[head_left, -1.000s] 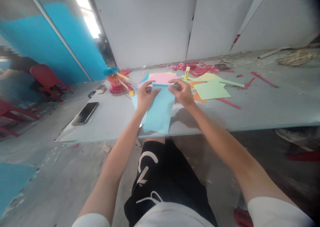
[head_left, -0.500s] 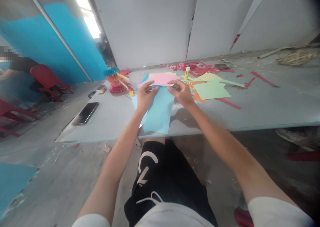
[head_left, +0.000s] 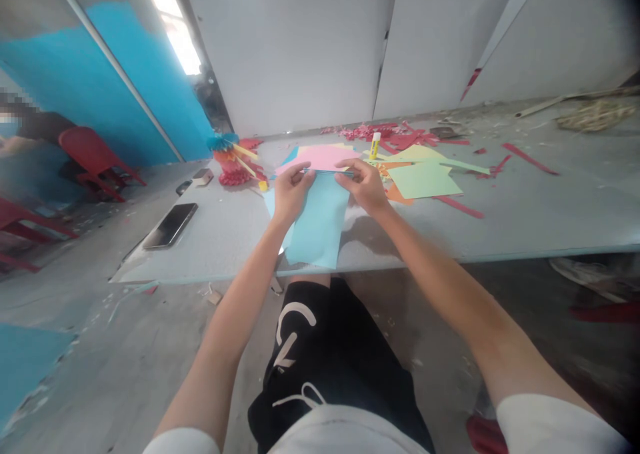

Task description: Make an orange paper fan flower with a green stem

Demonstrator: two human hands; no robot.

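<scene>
A light blue sheet of paper (head_left: 321, 221) hangs down from between my two hands, its far end gathered into narrow folds. On the left of the folded edge, my left hand (head_left: 293, 191) pinches it between thumb and fingers. At the other end of the same edge, my right hand (head_left: 364, 186) grips it in a like pinch. Just behind the folds lies a pink sheet (head_left: 323, 157), with yellow and blue paper edges showing under it. More pale paper shows beneath the blue sheet, partly hidden by my left hand.
Right of my hands lie a green sheet (head_left: 425, 179), an upright yellow glue stick (head_left: 375, 146) and red paper strips (head_left: 460, 207). To the left are a phone (head_left: 171, 226), a small box (head_left: 203, 177) and a red pleated paper piece (head_left: 235, 173). A red chair (head_left: 97, 157) stands beyond the table.
Both hands keep their pinch on the blue paper and have barely moved. The folded edge looks slightly flatter and more pressed together.
</scene>
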